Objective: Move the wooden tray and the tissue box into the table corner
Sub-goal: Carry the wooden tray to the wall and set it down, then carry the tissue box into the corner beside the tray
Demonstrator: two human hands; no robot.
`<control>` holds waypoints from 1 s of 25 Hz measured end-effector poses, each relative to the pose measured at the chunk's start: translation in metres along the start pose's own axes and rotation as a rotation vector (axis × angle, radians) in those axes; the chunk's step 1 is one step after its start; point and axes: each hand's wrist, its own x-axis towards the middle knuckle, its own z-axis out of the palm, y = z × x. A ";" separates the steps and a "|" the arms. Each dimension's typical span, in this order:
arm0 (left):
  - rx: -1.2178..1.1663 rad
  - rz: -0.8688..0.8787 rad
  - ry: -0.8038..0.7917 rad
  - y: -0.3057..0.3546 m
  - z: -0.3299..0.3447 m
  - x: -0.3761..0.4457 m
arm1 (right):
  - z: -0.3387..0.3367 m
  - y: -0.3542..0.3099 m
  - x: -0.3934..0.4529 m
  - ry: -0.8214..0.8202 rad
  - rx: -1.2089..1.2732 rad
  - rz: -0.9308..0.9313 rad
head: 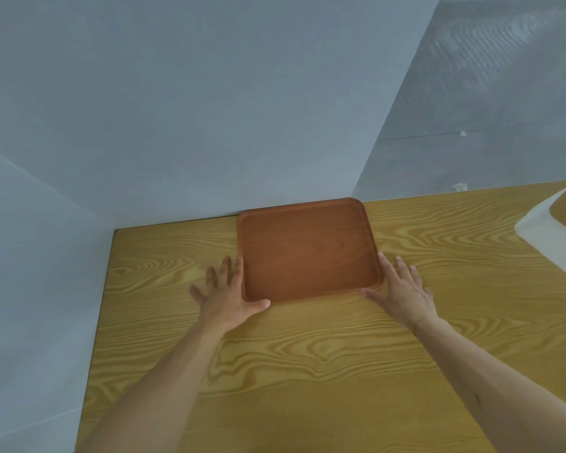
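Observation:
A reddish-brown wooden tray (307, 250) lies flat on the wood-grain table (275, 371), its far edge against the back wall. My left hand (224, 294) rests flat against the tray's near left corner, fingers spread, thumb along the near edge. My right hand (402, 292) lies flat against the near right corner in the same way. Neither hand wraps around the tray. A white tissue box with a wooden top (556, 227) sits at the far right, partly cut off by the frame edge.
Grey walls meet the table at the back and on the left, forming a corner (115, 228) left of the tray. A strip of bare tabletop lies between the tray and that corner.

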 end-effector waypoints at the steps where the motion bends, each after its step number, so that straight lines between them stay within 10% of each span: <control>1: -0.001 -0.008 0.012 0.003 -0.002 -0.001 | 0.001 -0.001 -0.004 0.007 0.003 -0.007; 10: -0.147 0.308 0.028 0.068 -0.020 -0.057 | -0.028 0.035 -0.077 0.064 -0.132 -0.227; 25: 0.518 1.020 0.089 0.339 0.054 -0.252 | -0.099 0.294 -0.345 0.329 -0.190 -0.062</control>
